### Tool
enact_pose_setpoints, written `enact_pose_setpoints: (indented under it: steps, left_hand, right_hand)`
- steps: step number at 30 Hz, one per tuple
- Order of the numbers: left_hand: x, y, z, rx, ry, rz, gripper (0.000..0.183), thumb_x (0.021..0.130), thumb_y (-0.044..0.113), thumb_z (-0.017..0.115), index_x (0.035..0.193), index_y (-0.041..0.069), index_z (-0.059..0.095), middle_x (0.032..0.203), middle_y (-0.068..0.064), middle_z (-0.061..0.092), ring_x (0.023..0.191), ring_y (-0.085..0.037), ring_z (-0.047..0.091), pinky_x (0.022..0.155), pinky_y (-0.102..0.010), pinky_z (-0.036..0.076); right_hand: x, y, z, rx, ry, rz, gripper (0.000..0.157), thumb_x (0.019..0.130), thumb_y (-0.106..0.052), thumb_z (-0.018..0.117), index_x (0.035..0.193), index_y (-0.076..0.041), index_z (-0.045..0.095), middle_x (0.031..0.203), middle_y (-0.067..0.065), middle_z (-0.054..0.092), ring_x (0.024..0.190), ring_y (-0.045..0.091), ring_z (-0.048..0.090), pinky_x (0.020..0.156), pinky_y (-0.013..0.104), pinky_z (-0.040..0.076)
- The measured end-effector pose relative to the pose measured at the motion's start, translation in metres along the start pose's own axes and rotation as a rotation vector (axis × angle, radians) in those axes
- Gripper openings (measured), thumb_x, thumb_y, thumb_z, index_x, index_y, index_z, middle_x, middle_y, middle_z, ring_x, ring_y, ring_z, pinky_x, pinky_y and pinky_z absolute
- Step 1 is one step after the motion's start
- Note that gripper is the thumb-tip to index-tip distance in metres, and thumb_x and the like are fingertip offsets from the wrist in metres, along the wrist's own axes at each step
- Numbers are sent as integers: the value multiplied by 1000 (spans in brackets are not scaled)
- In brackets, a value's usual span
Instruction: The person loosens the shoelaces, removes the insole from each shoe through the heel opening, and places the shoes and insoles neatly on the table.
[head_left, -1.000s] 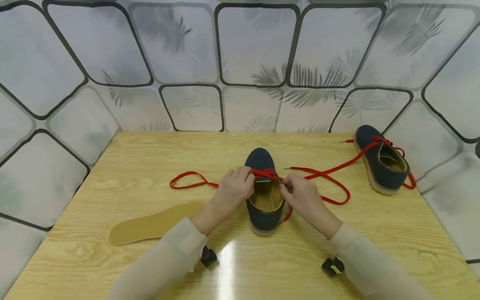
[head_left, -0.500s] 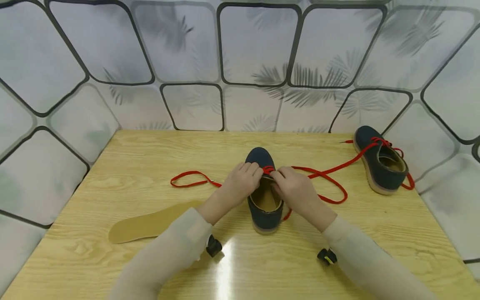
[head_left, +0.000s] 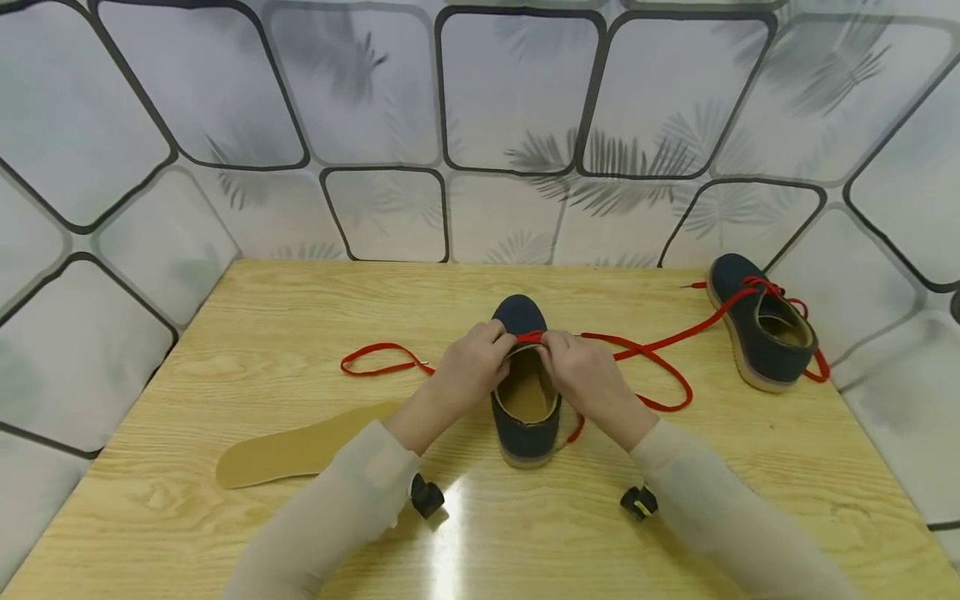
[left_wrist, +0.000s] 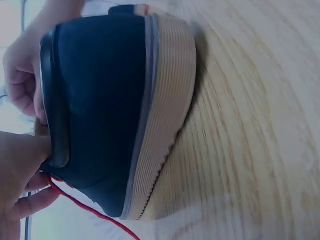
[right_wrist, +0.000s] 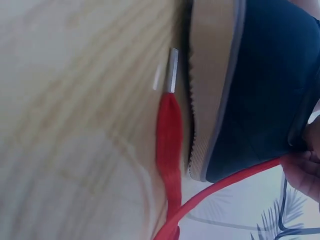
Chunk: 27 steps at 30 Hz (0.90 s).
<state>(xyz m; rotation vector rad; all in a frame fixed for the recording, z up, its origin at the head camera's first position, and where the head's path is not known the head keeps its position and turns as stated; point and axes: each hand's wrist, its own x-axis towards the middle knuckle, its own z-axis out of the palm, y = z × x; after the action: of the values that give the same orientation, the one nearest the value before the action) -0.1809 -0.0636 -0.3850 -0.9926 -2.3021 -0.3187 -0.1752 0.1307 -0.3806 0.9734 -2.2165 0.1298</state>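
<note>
A navy shoe (head_left: 527,437) with a pale ridged sole stands on the wooden table, toe pointing away. Red shoelace (head_left: 529,337) crosses its front between my hands. My left hand (head_left: 471,365) grips the left edge of the opening by the lacing, the thumb reaching over the rim in the left wrist view. On the opposite edge, my right hand (head_left: 588,375) pinches the upper with curled fingers. The right wrist view has a red lace (right_wrist: 235,176) running down from those fingers, and a metal-tipped lace end (right_wrist: 169,130) lying beside the sole.
A tan insole (head_left: 300,450) lies left of the shoe, partly behind my left forearm. The second navy shoe (head_left: 786,360), laced in red, stands at the far right. Long red lace (head_left: 667,340) trails between the shoes, and a lace loop (head_left: 375,346) lies to the left. Patterned walls enclose the table.
My right hand has moved from the lace at the shoe's right side onto the right edge of its opening. My left hand shifted right, then back slightly. The shoe stays nearly in place.
</note>
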Motion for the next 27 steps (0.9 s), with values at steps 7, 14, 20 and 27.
enact_pose_setpoints:
  steps: [7,14,20,27]
  left_hand:
    - [-3,1,2,74,76,21,4,89,7,64,87,3,64,75,-5,53,63,-16,54,50,-20,48]
    - [-6,-4,3,51,134,49,6,86,5,67,89,1,63,75,-6,52,62,-17,55,50,-22,49]
    - [-7,-8,4,146,145,67,6,89,6,63,85,2,60,71,-4,51,55,-14,53,44,-21,45]
    - [-7,-10,3,146,150,68,10,88,9,67,85,3,59,71,-4,54,53,-12,53,42,-20,44]
  right_hand:
    - [-6,-4,0,43,43,79,39,102,-25,39,87,4,58,64,9,56,46,17,49,37,25,38]
    - [-3,-5,-2,-38,-26,-29,33,100,-22,47,91,6,61,68,12,57,49,19,51,37,24,40]
    - [0,-9,5,-126,30,25,46,104,-25,30,76,3,53,55,7,47,38,17,40,32,23,26]
    - [-1,-9,6,-99,89,123,53,104,-34,30,63,-2,45,48,2,32,34,13,26,32,22,18]
